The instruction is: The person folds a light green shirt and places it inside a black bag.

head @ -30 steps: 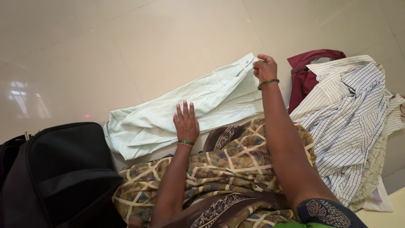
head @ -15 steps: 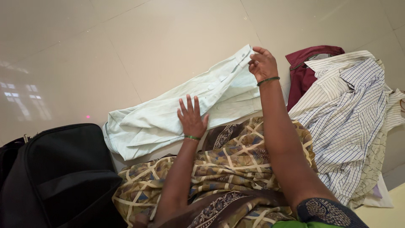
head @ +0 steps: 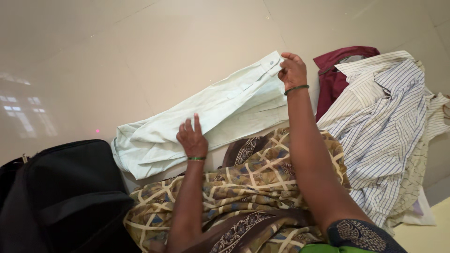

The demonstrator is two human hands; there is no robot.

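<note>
A pale green shirt [head: 220, 112] lies stretched out on the tiled floor in front of my lap. My right hand [head: 292, 70] pinches its collar end at the far right, fingers closed on the cloth. My left hand [head: 191, 138] rests flat on the shirt's middle near the lower edge, fingers partly curled and pressing the fabric. Both wrists wear green bangles. My lap is covered by a brown and yellow patterned garment [head: 253, 187].
A pile of clothes sits to the right: a white and blue striped shirt [head: 384, 117] over a maroon garment [head: 335, 77]. A black bag [head: 61, 197] stands at the lower left beside the shirt's end. Beige floor tiles [head: 140, 47] stretch beyond.
My left hand has slid left along the shirt and its fingers have curled. My right hand stays on the collar end, having lifted it slightly.
</note>
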